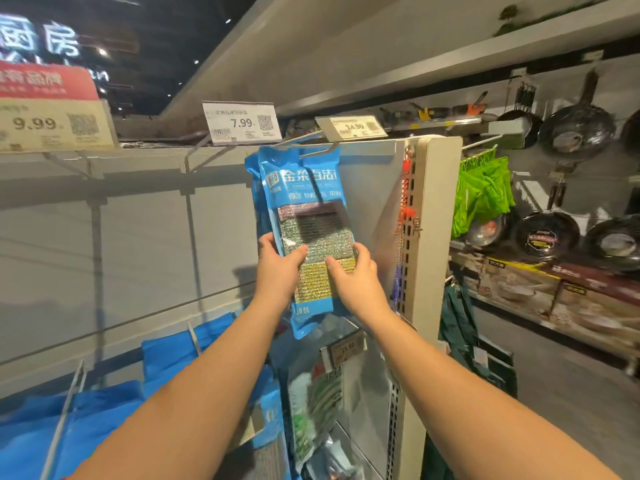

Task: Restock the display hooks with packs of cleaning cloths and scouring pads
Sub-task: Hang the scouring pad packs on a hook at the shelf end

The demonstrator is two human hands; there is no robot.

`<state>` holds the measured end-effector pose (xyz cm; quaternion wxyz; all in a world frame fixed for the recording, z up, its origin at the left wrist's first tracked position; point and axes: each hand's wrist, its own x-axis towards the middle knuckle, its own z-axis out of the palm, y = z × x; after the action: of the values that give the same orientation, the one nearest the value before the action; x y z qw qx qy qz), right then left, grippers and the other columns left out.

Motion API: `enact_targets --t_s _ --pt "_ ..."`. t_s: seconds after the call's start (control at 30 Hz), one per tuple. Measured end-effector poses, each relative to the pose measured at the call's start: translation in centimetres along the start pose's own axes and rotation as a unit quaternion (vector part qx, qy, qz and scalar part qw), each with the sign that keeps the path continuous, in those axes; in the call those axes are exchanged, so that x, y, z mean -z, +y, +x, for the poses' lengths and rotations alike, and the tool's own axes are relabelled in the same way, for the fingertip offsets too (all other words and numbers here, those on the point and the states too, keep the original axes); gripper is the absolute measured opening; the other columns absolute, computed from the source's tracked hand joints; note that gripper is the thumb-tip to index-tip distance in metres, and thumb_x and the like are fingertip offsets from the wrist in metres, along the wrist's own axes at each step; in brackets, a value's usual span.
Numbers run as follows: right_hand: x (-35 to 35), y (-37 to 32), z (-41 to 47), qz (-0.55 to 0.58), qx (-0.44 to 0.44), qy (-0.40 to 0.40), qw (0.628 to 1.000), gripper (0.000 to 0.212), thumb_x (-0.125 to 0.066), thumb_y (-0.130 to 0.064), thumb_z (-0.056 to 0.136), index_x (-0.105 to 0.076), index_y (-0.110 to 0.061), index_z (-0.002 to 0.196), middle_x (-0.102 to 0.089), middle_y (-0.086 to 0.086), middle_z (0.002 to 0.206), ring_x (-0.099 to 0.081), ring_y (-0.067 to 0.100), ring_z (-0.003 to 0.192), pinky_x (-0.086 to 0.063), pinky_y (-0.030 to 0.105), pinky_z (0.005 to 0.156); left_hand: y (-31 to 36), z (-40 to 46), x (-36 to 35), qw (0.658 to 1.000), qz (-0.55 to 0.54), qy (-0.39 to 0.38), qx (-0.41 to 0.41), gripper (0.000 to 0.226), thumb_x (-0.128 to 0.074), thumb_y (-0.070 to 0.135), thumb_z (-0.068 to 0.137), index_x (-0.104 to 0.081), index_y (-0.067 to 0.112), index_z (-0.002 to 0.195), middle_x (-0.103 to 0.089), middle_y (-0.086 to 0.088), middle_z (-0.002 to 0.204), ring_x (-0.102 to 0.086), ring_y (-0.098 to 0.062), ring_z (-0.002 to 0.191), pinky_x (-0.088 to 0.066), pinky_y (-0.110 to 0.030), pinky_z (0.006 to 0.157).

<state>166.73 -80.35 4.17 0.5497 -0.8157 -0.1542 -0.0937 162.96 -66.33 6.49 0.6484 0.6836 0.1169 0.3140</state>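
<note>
Pack (311, 237) on hook (311, 152), gripped btwn left hand (278, 271) & right hand (356, 278).

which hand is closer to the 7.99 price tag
Left. The left hand grips the left edge of the blue scouring pad pack, below and slightly right of the 7.99 price tag. The right hand grips the pack's right edge, farther right of the tag.

Dim aisle, small ceiling spots; wide-angle bending at edges, lower corners perhaps motion-blurred.
</note>
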Motion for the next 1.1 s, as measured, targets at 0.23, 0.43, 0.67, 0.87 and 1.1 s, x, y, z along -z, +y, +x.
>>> enact_targets --t_s 0.23,0.43,0.67,0.87,1.1 --pt "-4.3 -1.1 4.5 -0.036 -0.029 -0.041 0.998 0.059 -0.057 -0.040 0.096 -0.034 -0.012 0.142 -0.044 0.016 0.141 -0.050 0.034 0.125 -0.041 0.039 0.097 -0.4 3.8 1.5 0.995 0.085 0.036 0.045 0.049 -0.066 0.038 0.092 -0.038 0.028 0.130 -0.064 -0.007 0.121 -0.064 -0.029 0.104 -0.054 -0.049 0.095" --pt "-6.8 -2.1 5.2 -0.068 -0.064 -0.046 0.995 0.070 -0.057 -0.047 0.095 -0.030 -0.012 0.149 -0.042 0.020 0.140 -0.050 0.040 0.125 -0.041 0.039 0.101 -1.0 5.8 3.4 0.979 0.168 0.010 0.111 0.069 -0.060 0.043 0.099 -0.027 0.011 0.151 -0.047 -0.017 0.150 -0.052 -0.039 0.129 -0.043 -0.043 0.102" --pt "-4.7 -2.4 0.2 -0.161 -0.053 -0.048 0.984 0.059 -0.052 -0.033 0.097 -0.033 -0.014 0.150 -0.037 0.012 0.151 -0.051 0.028 0.126 -0.040 0.031 0.090 -1.5 4.3 7.3 0.970 0.170 -0.009 0.174 0.055 -0.064 0.028 0.097 -0.040 0.005 0.140 -0.060 -0.015 0.114 -0.060 -0.029 0.097 -0.046 -0.034 0.079" --pt "-2.7 -5.3 -9.5 -0.173 -0.004 -0.082 0.982 0.045 -0.053 -0.031 0.098 -0.048 -0.014 0.140 -0.056 0.008 0.137 -0.058 0.022 0.111 -0.041 0.027 0.085 0.2 -5.4 14.1 0.977 0.201 -0.046 0.046 0.031 -0.064 0.030 0.091 -0.060 0.011 0.115 -0.062 -0.004 0.091 -0.053 -0.021 0.072 -0.039 -0.029 0.061" --pt "-3.0 -6.4 -27.8 -0.133 0.055 -0.144 0.979 0.033 -0.059 -0.022 0.097 -0.059 -0.007 0.126 -0.064 0.008 0.122 -0.062 0.021 0.106 -0.049 0.038 0.097 0.6 -24.4 26.4 0.956 0.291 -0.029 -0.025 0.012 -0.063 0.016 0.095 -0.066 0.016 0.106 -0.062 -0.002 0.093 -0.056 -0.018 0.074 -0.041 -0.023 0.066"
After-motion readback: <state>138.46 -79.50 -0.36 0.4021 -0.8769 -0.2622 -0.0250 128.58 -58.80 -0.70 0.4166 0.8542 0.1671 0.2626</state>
